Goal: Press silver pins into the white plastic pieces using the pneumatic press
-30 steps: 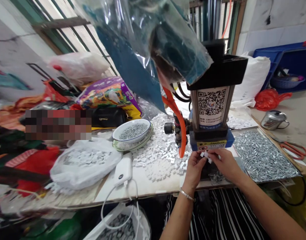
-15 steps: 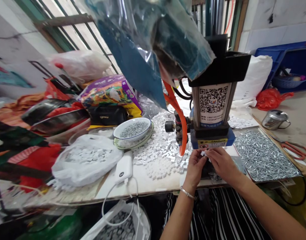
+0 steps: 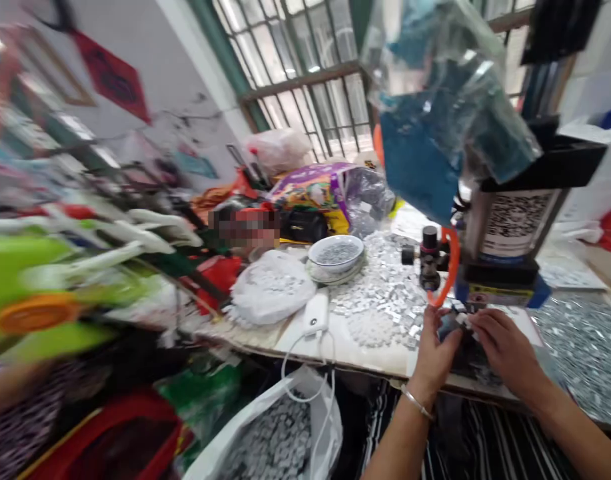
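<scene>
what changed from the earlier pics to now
The view has swung left, bringing a red wall hanging into sight. The left hand and right hand have parted slightly at the press; a small white piece is at the right fingertips. The white bowl and power bank stayed put.

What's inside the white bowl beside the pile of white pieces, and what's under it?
The white bowl holds many small grey metallic pieces. Beneath it, a pale dish shows at its edge. The bowl's bottom and the dish's middle are covered.
</scene>
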`<action>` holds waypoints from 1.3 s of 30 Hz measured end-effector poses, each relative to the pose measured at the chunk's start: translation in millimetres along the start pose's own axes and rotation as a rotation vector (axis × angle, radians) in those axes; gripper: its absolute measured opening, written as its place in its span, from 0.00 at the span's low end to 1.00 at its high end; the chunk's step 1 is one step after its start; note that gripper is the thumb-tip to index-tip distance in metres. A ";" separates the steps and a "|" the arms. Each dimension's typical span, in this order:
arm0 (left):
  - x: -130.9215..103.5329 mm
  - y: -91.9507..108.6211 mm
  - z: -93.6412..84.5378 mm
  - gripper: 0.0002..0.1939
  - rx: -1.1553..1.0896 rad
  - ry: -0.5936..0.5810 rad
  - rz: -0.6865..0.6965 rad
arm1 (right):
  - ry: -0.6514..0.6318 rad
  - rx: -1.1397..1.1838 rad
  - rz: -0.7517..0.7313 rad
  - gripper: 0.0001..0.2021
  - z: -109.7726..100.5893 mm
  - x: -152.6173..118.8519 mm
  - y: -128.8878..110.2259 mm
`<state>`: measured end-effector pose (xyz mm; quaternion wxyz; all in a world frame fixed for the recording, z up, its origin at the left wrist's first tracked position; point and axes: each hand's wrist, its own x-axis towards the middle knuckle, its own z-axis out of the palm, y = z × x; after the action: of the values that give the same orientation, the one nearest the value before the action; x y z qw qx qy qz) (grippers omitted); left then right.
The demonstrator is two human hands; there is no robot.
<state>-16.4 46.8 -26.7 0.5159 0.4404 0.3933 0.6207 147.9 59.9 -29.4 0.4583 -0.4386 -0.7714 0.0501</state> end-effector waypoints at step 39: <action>8.0 39.6 -52.1 0.22 -0.390 0.403 0.121 | 0.015 -0.112 0.020 0.12 6.4 -6.3 -7.1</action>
<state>-78.4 46.7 -4.0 0.4644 0.2231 0.3342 0.7893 139.9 53.1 -33.9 0.4383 -0.4717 -0.7650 0.0084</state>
